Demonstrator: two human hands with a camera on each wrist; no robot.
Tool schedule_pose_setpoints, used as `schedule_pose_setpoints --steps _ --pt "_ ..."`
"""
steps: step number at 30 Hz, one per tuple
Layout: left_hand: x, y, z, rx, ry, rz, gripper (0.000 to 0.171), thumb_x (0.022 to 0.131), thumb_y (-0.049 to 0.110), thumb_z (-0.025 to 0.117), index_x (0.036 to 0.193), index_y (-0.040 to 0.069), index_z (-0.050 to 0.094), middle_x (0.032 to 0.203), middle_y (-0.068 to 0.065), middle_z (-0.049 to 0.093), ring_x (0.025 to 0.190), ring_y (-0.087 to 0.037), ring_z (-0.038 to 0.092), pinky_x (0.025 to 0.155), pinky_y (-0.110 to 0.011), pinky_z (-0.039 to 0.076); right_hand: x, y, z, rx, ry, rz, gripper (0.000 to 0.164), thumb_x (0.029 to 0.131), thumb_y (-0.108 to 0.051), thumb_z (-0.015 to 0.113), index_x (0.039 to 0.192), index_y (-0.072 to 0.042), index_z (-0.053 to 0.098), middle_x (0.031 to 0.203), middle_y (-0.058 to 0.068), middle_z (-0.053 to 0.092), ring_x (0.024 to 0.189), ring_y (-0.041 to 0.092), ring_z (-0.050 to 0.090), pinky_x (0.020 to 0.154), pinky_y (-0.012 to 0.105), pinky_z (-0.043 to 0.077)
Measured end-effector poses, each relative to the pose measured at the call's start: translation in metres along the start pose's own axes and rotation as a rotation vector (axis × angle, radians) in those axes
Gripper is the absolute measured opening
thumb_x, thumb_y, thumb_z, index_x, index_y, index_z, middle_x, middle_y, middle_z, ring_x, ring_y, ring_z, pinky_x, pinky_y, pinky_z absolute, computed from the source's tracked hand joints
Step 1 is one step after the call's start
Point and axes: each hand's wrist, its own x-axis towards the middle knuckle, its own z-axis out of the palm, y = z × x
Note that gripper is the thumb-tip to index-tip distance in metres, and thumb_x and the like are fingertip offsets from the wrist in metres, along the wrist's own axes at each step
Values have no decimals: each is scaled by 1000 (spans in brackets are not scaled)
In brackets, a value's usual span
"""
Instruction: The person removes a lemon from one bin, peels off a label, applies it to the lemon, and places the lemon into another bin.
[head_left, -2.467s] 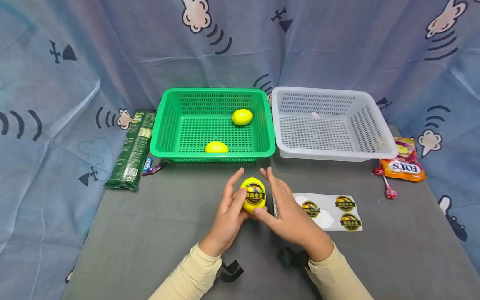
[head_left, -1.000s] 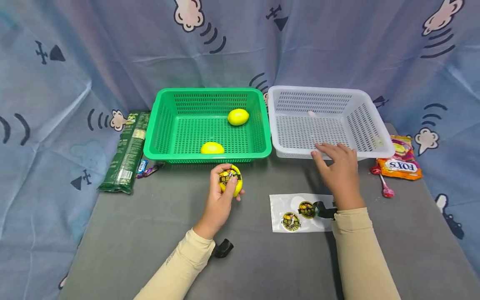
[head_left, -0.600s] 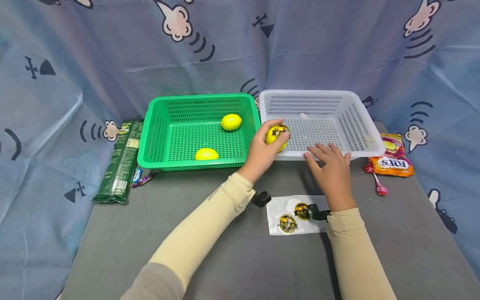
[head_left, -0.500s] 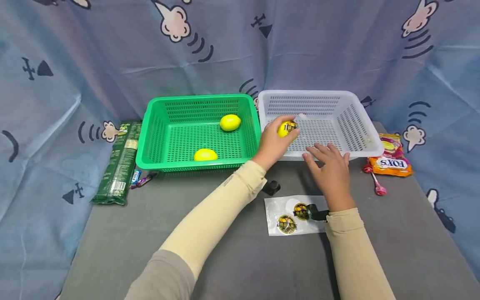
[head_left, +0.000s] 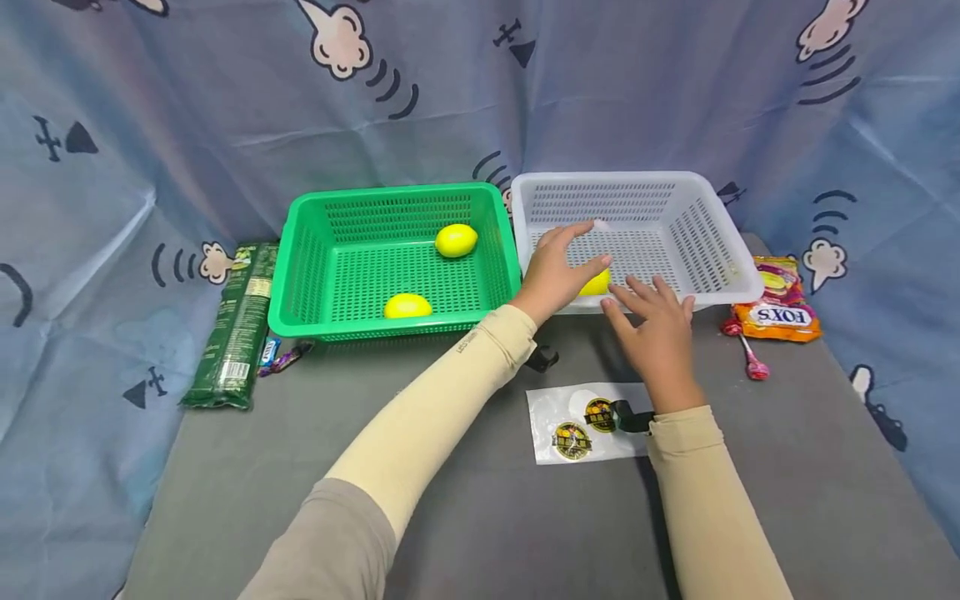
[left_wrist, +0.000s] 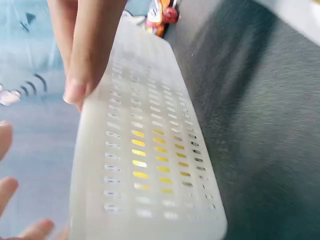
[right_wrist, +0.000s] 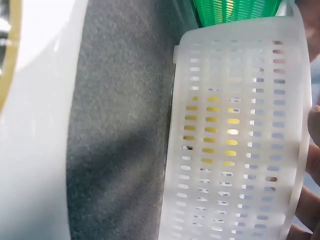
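Left hand (head_left: 553, 273) is spread over the white basket (head_left: 645, 248), lemon (head_left: 596, 283) is inside near its front wall, and right hand (head_left: 660, 340) is fanned at its front rim, maybe touching, so a bump could set the lemon rolling.

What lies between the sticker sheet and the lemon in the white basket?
A bare strip of grey tabletop, then the slotted near side of the white basket. The right wrist view shows both, the lemon showing yellow through the slots.
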Motion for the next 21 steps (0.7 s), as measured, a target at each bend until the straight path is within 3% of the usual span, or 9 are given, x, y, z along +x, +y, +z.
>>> schedule_pose_setpoints --steps 4,7,10,12,17,21 --pt "-39 -9 -10 -129 38 103 49 105 27 70 150 13 58 150 -8 50 116 -21 64 88 -26 56 -1 2 3 45 32 -2 39 102 -30 73 133 -6 74 146 19 62 150 44 37 121 71 -2" --pt "-78 -21 -19 -193 63 141 29 105 20 69 130 6 69 129 -9 64 98 -16 67 80 -24 56 -2 4 4 96 17 4 35 103 -27 72 131 -6 75 142 20 63 150 44 36 121 69 -6" --pt "-118 -38 -30 -213 79 138 15 104 16 68 112 4 74 108 -8 71 89 -13 65 79 -26 54 -1 4 0 117 -25 13 37 103 -26 69 134 -5 72 145 22 60 148 45 35 120 70 -9" --pt "-141 -51 -37 -231 100 115 14 104 15 69 107 3 75 102 -7 71 86 -13 64 77 -27 54 2 -2 -5 128 -45 16 40 104 -25 68 137 -3 69 149 23 56 147 47 34 120 71 -5" --pt "-179 -81 -53 -266 225 38 12 104 12 69 106 2 75 98 -6 69 82 -19 63 71 -26 52 5 -50 -9 165 -45 6 48 104 -25 66 145 -1 62 159 23 45 148 49 30 117 70 21" --pt "-195 -94 -61 -274 294 12 11 104 12 69 108 2 74 101 -8 69 85 -23 64 71 -26 52 -2 -108 13 140 -42 -76 51 103 -28 70 148 -5 61 161 26 40 148 51 30 116 67 29"
